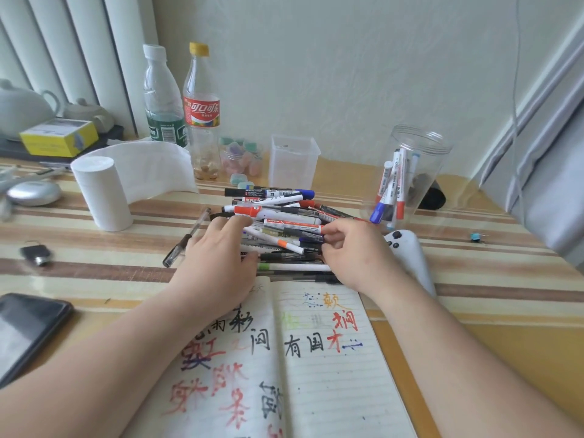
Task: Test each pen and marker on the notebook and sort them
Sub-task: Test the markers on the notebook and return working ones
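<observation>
Head view: right hand (354, 251) pinches the end of a dark pen (308, 238) in the pile of pens and markers (284, 213); left hand (218, 248) rests straight-fingered on the pile's opposite side; open notebook (331, 374) lies under both wrists; clear jar (423, 147) holding markers stands beyond the right hand.

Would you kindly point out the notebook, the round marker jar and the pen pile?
notebook (341, 390): head view, blank lines of right page.
round marker jar (434, 162): head view, clear upper wall.
pen pile (284, 215): head view, white marker on top.
</observation>
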`<action>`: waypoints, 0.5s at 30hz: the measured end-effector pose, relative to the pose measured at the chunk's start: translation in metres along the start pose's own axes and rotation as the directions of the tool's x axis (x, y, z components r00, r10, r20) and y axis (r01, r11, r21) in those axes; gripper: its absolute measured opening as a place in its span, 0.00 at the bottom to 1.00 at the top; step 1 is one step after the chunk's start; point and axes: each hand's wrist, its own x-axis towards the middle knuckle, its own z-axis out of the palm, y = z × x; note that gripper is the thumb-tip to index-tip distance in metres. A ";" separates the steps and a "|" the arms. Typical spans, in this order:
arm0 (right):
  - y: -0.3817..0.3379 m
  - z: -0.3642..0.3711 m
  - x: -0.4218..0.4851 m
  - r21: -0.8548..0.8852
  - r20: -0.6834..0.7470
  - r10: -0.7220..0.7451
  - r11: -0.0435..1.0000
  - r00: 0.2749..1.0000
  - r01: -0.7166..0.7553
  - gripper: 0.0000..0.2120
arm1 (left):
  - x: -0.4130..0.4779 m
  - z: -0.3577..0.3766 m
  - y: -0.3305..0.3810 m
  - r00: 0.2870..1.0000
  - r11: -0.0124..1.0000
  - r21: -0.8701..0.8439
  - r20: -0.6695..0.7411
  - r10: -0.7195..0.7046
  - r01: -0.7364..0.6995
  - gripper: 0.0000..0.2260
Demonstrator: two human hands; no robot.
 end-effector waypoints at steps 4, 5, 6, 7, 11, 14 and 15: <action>-0.002 0.003 0.000 0.063 0.023 0.023 0.998 0.999 -0.024 0.16 | 0.000 0.001 -0.003 1.000 0.998 -0.055 -0.003 -0.002 0.002 0.25; -0.003 0.003 -0.001 0.092 0.029 0.030 0.995 0.999 -0.032 0.17 | 0.000 0.002 -0.005 1.000 0.997 -0.078 -0.006 0.001 -0.001 0.25; -0.003 0.003 -0.002 0.128 0.035 0.042 0.991 0.998 -0.047 0.17 | 0.000 0.003 -0.007 1.000 0.995 -0.104 -0.013 0.008 -0.009 0.25; -0.004 0.004 -0.003 0.170 0.038 0.055 0.984 0.998 -0.061 0.18 | 0.000 0.004 -0.008 1.000 0.991 -0.134 -0.025 0.016 -0.019 0.25; -0.005 0.005 -0.004 0.327 0.009 0.111 0.939 0.994 -0.108 0.16 | 0.001 0.007 -0.006 0.996 0.981 -0.190 -0.092 0.012 -0.029 0.23; -0.007 0.005 -0.005 0.276 -0.034 0.092 0.958 0.995 -0.079 0.14 | 0.002 0.008 -0.006 0.994 0.987 -0.161 -0.110 -0.018 0.000 0.23; -0.007 0.006 -0.005 0.248 -0.024 0.078 0.966 0.997 -0.070 0.14 | 0.003 0.007 -0.005 0.995 0.985 -0.171 -0.094 -0.045 0.029 0.24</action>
